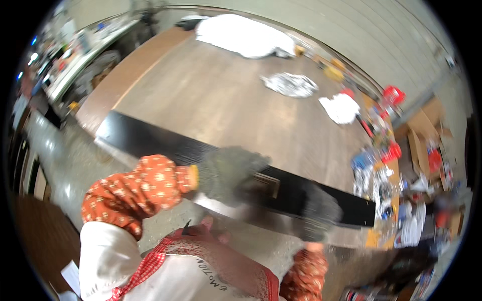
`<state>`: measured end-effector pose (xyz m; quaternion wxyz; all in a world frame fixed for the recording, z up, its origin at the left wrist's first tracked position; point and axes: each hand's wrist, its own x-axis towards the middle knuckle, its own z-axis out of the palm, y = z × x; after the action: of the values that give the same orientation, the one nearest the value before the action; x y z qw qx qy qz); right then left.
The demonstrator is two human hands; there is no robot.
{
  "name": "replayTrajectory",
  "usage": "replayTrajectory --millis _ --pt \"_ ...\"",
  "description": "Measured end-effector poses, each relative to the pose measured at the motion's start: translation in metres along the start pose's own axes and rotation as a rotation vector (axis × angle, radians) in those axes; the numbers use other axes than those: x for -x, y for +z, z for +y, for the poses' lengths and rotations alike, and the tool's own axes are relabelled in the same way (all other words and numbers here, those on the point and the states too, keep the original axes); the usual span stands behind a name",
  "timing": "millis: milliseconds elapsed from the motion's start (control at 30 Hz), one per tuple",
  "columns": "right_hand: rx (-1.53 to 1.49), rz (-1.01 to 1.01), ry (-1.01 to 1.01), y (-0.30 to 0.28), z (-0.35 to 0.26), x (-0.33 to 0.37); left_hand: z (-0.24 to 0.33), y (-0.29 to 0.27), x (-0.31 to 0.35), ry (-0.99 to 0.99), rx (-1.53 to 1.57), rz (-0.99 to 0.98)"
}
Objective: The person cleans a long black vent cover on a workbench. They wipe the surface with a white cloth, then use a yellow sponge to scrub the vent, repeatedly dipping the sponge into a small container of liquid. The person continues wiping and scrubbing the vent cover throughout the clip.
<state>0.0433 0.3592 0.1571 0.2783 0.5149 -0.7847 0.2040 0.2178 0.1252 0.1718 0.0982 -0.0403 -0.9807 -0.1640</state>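
A long, glossy black board (150, 139) lies along the near edge of the table, slanting from the upper left to the lower right. My left hand (228, 173), in a dark grey glove, is over the board's middle. My right hand (320, 213), gloved alike, is at its near edge further right. Motion smears both hands, so their fingers are unclear. Between them, a small rectangular frame-like piece or cutout (273, 184) with a pale gold edge shows on the board. A dark brown blur beside it cannot be made out.
On the brown table (201, 95) lie a white wrapped bundle (243, 35), crumpled silvery foil (291, 84) and a white cloth (340, 109). Bottles (366, 158) and clutter crowd its right edge. Cardboard boxes (422, 140) stand beyond; a cluttered bench (85, 60) stands far left.
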Motion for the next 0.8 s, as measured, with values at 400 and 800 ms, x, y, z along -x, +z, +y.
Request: replayTrajectory --millis 400,800 --pt "0.102 -0.111 0.221 0.037 -0.121 -0.028 -0.040 -0.026 0.055 0.151 -0.156 -0.077" --pt "-0.008 -0.184 -0.051 0.120 -0.350 -0.106 -0.232 -0.137 0.300 -0.113 -0.042 -0.023"
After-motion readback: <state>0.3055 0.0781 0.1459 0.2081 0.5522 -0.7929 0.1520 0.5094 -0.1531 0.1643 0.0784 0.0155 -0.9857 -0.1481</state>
